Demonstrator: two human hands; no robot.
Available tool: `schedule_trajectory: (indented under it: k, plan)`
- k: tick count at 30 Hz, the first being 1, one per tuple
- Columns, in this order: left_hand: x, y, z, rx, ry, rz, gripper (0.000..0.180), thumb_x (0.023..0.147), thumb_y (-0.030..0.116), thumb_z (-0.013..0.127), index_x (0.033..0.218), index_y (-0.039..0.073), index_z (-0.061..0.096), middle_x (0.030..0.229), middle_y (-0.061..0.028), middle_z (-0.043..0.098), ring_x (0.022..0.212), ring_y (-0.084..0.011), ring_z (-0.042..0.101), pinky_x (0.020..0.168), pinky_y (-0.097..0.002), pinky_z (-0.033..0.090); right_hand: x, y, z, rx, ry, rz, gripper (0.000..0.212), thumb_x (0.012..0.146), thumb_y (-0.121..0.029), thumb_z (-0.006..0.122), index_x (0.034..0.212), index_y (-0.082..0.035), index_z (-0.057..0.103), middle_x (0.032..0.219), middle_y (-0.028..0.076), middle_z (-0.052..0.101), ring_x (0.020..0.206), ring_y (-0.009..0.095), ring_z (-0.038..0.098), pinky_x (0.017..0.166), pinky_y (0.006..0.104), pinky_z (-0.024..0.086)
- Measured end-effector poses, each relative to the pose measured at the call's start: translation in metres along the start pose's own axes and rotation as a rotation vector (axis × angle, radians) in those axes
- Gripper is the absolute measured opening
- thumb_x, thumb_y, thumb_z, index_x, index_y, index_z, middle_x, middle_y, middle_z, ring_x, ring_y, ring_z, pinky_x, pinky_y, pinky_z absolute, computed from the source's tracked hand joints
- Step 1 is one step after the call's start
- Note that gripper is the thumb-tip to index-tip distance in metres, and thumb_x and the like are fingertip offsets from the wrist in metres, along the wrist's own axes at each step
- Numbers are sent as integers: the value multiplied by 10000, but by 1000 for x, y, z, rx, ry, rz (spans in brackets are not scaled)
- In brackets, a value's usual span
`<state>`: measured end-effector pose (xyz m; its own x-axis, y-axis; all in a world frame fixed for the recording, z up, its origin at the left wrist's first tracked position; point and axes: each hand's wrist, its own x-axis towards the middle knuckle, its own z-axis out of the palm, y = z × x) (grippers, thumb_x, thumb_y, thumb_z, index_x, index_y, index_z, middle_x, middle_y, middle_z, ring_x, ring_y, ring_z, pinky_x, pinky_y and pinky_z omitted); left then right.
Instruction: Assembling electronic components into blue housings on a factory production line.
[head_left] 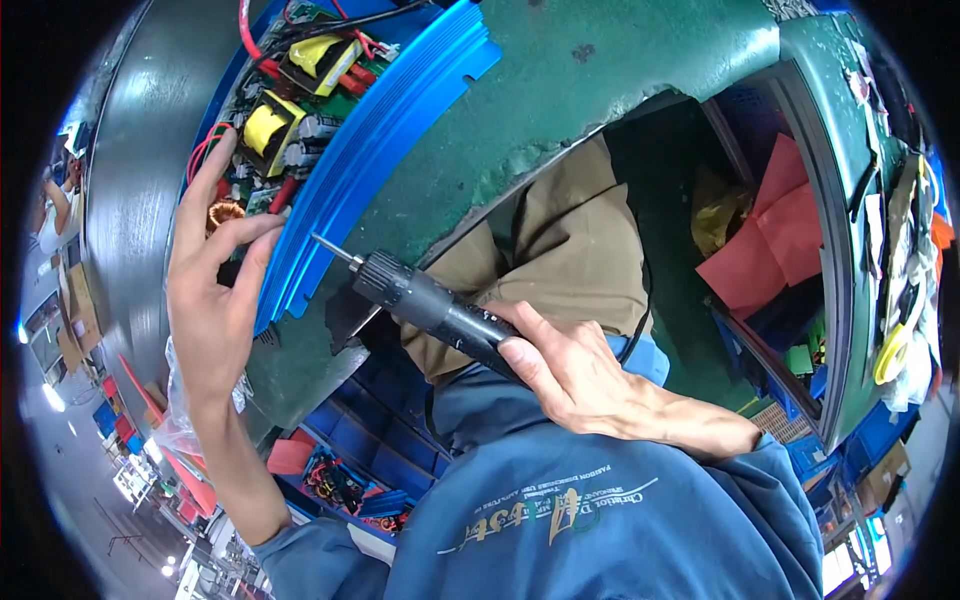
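Observation:
A blue ribbed metal housing (385,130) lies on the green bench at the upper left, with a circuit board inside it. On the board are two yellow-wrapped transformers (270,128), a copper-wound coil (226,212) and red wires. My right hand (575,370) grips a black electric screwdriver (420,300), its bit pointing at the housing's ribbed side wall. The bit's tip seems to touch the wall. My left hand (212,290) is over the board; thumb and a finger pinch together against the wall's inner side, another finger stretching toward the red wires. Whatever lies in the pinch is hidden.
The green bench (570,60) has a worn, chipped edge in front of my lap. Below it at right, an opening holds red sheets (775,235). Lower left, a bin holds bundled coloured wires (345,485). Yellow-handled scissors (890,355) hang at far right.

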<state>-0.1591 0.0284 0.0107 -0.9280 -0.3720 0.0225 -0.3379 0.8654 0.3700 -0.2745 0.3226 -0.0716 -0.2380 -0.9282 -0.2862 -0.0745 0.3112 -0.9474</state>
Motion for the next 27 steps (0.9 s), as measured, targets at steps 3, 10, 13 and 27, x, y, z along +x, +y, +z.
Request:
schedule_trajectory:
  k: [3,10,13,27]
  plan:
    - [-2,3,-1,-4,-19,-33,129,903,23,691,1006,4,767,1544,-167,489,1415,-313,474,1132,-394,379,0,5,4,-2,12,-29,443,1084,-315,426,1382,6,490,717,203,605,622,369,622,620,469,483]
    - [1,1,2,1,-49,-49,126,920,31,668,1013,-1,747,1569,-181,451,1495,-321,369,1213,-456,287,5,10,5,0,62,-73,432,1085,-311,427,1363,11,500,728,209,611,624,367,624,633,471,491]
    - [5,0,2,-8,-35,-49,120,921,23,659,1004,-5,741,1571,-182,449,1495,-318,371,1211,-448,285,10,4,-1,13,33,-40,416,1086,-310,427,1357,-5,511,743,215,605,636,372,626,642,457,497]
    - [-8,-1,-14,-138,70,36,127,780,91,804,889,37,767,1470,-160,542,1291,-355,538,1059,-451,435,-11,9,32,933,-141,712,672,1014,-697,358,1002,-109,685,705,57,683,563,130,604,502,248,449]
